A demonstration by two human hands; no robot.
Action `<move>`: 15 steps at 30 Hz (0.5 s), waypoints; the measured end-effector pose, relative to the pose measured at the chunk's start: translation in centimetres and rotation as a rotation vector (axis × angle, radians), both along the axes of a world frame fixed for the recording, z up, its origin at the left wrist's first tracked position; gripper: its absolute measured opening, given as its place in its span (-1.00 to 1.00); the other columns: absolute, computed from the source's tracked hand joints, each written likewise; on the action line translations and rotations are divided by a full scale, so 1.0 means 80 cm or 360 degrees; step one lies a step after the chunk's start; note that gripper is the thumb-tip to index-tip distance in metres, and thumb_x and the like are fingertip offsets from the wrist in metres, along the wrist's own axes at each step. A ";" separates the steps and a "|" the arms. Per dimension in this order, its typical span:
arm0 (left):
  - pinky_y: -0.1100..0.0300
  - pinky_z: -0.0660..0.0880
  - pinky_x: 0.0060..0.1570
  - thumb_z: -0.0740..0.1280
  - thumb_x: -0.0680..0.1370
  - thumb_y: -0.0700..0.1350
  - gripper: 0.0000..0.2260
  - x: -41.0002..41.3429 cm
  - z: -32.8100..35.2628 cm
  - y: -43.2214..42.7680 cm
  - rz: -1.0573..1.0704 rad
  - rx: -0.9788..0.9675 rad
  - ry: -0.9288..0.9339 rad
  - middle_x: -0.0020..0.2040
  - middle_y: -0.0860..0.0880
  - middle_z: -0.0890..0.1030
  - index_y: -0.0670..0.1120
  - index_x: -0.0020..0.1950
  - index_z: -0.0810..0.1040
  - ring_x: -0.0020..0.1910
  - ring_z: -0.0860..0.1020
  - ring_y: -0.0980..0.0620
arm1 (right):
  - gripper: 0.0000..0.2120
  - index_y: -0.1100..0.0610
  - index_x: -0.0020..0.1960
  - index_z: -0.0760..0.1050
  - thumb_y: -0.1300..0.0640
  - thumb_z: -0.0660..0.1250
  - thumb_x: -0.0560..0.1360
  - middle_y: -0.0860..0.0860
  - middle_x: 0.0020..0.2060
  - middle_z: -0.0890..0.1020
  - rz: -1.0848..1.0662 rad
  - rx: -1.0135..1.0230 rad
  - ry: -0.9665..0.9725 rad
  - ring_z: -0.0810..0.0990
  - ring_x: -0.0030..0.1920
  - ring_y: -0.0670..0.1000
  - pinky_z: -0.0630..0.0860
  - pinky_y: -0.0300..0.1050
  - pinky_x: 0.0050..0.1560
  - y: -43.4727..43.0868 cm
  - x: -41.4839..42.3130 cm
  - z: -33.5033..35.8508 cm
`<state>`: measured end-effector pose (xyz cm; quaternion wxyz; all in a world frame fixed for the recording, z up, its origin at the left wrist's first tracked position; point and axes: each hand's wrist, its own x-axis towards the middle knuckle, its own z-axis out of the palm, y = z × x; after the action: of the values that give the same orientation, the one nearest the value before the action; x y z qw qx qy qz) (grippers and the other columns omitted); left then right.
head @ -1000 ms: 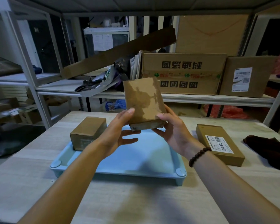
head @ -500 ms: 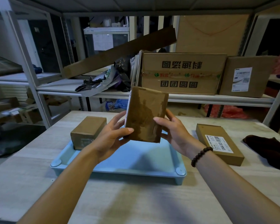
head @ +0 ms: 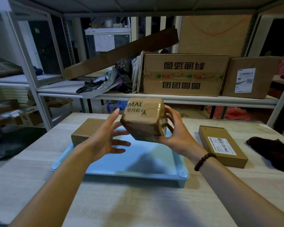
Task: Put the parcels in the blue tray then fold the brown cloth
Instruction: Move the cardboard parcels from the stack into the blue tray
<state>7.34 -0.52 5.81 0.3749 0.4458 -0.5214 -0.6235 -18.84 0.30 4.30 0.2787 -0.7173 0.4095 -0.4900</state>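
A taped brown parcel [head: 143, 118] with green lettering hangs tilted above the blue tray [head: 121, 173]. My right hand [head: 175, 136] grips its right and lower side. My left hand [head: 108, 136] is beside its left face with fingers spread; the index finger rests along the parcel's edge. A second brown parcel [head: 87, 130] sits in the tray's far left corner. A flat labelled parcel [head: 221, 145] lies on the table right of the tray. The dark brown cloth [head: 272, 153] lies crumpled at the table's right edge.
The light wooden table [head: 138, 203] holds everything. Behind it a metal shelf [head: 170, 97] carries large cardboard boxes [head: 184, 74], a long leaning cardboard strip and plastic bags. More shelving with boxes stands at the left.
The held parcel has been turned from standing upright to tilted, showing a face with green lettering. My left hand has loosened from gripping it to open fingers beside it.
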 end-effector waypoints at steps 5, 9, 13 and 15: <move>-0.13 0.60 -0.01 0.21 0.27 0.61 -0.11 0.000 0.012 0.000 -0.0148 0.0253 0.0085 0.25 -0.19 0.64 -0.01 0.32 0.59 0.14 0.64 -0.31 | 0.00 -0.29 0.52 0.06 0.25 0.60 0.38 -0.12 0.55 0.13 -0.0094 -0.0384 0.0478 0.18 0.52 -0.15 0.25 -0.31 0.41 -0.003 -0.003 -0.009; -0.12 0.61 -0.07 0.42 0.32 0.41 -0.25 -0.004 0.014 0.002 -0.0054 0.0332 0.0172 0.23 -0.26 0.62 -0.06 0.33 0.55 0.08 0.66 -0.31 | 0.10 -0.43 0.54 -0.06 0.27 0.57 0.42 -0.22 0.62 -0.18 -0.0132 -0.0512 0.0711 -0.04 0.62 -0.06 0.26 0.01 0.47 -0.004 -0.004 -0.012; -0.11 0.61 -0.08 0.49 0.40 0.09 -0.50 -0.017 0.007 0.003 0.0077 0.0253 0.0348 0.11 -0.24 0.54 -0.16 0.24 0.57 -0.06 0.66 -0.28 | 0.13 -0.44 0.56 -0.21 0.32 0.48 0.49 -0.32 0.58 -0.31 -0.0157 -0.0383 0.0742 -0.06 0.61 -0.10 0.36 0.01 0.45 -0.007 -0.008 -0.013; -0.13 0.61 -0.08 0.51 0.38 0.02 -0.61 -0.021 0.004 0.003 0.0140 0.0154 0.0415 0.06 -0.22 0.54 -0.14 0.11 0.59 -0.09 0.67 -0.25 | 0.05 -0.37 0.59 -0.21 0.33 0.41 0.54 -0.26 0.63 -0.20 -0.0165 0.0017 0.0481 0.02 0.59 -0.13 0.40 0.07 0.46 -0.006 -0.007 -0.013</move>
<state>5.64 -0.29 6.09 0.4446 0.4009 -0.4175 -0.6836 -19.40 -0.20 3.29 0.1921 -0.7592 0.4860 -0.3879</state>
